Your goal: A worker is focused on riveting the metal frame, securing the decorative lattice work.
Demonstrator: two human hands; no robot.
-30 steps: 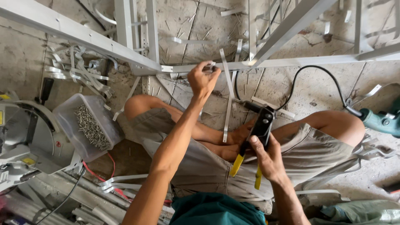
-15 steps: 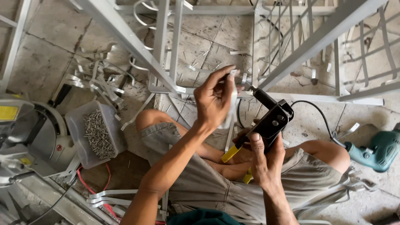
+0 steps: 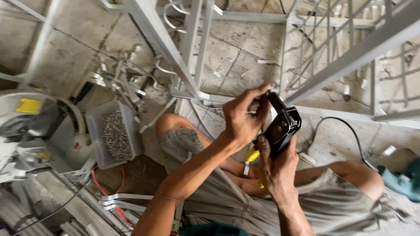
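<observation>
My right hand (image 3: 275,168) grips a black hand riveter (image 3: 282,124) with yellow handle tips (image 3: 251,155), held upright over my lap. My left hand (image 3: 243,116) pinches at the tool's nose near its top, fingers closed on a small part I cannot make out. I sit cross-legged on a concrete floor in grey shorts (image 3: 227,196). A grey metal frame (image 3: 166,48) rises just beyond my hands.
A clear plastic tub of rivets (image 3: 113,133) stands at my left. A chop saw (image 3: 30,126) sits at the far left. A green power drill (image 3: 402,179) with a black cord (image 3: 345,129) lies at the right. Metal offcuts (image 3: 118,78) litter the floor.
My left hand came down from the frame bar to the riveter's nose. My right hand lifted the tool higher. The view tilted and moved closer.
</observation>
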